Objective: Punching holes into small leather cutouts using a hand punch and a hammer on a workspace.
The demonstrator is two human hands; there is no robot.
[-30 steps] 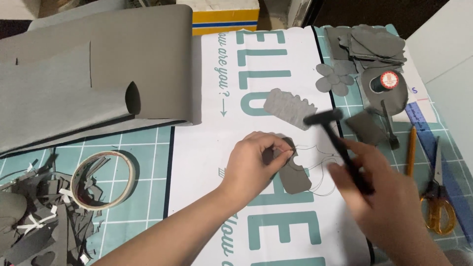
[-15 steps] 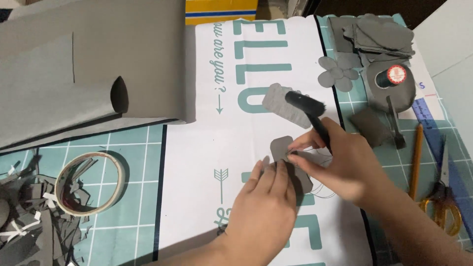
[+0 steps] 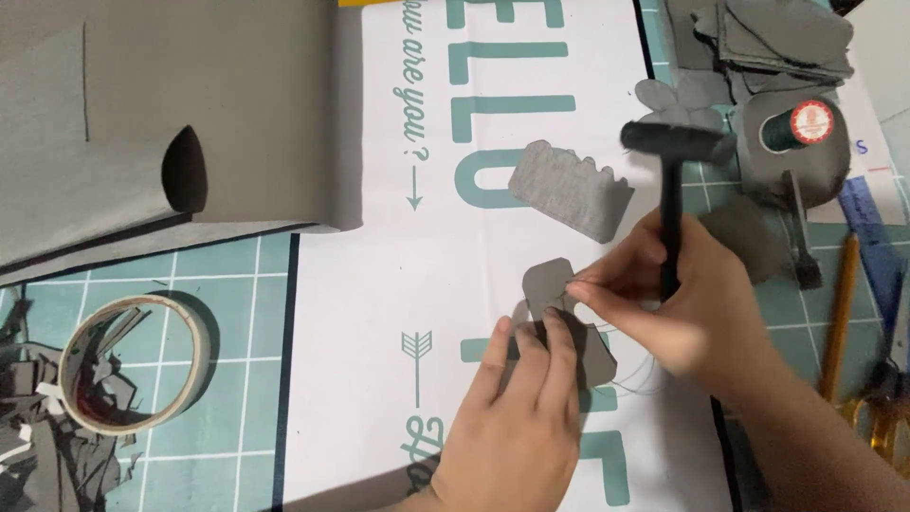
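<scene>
the fingers (image 3: 531, 356) of the left hand (image 3: 517, 427) lie flat and pressed together on a small grey cut piece (image 3: 555, 318), pinning it to the white printed sheet (image 3: 379, 313) on the counter; they press rather than wrap around it. the right hand (image 3: 687, 313) has its thumb and forefinger pinched on the top edge of the same piece, touching the left fingertips, while its other fingers are closed around the black handle of a small hammer (image 3: 671, 180), whose dark head stands up above the hand, blurred. a thin thread trails from under the piece toward the right wrist. just above the hands lies a grey strip with a scalloped edge (image 3: 569, 190), apart from both. to the upper right sits a spool of dark thread (image 3: 794, 125) with a red top, resting on grey scraps, and a pile of grey cutouts (image 3: 758, 38) beyond it. at the right edge lie a pencil (image 3: 836, 313) and orange-handled scissors (image 3: 877, 417), partly cut off. on the far left, on the teal cutting mat (image 3: 218, 379), sits a roll of tape (image 3: 128, 365) beside a heap of grey offcuts (image 3: 38, 446). a large roll of grey sheet (image 3: 171, 114) fills the upper left, its edge overlapping the white sheet.
</scene>
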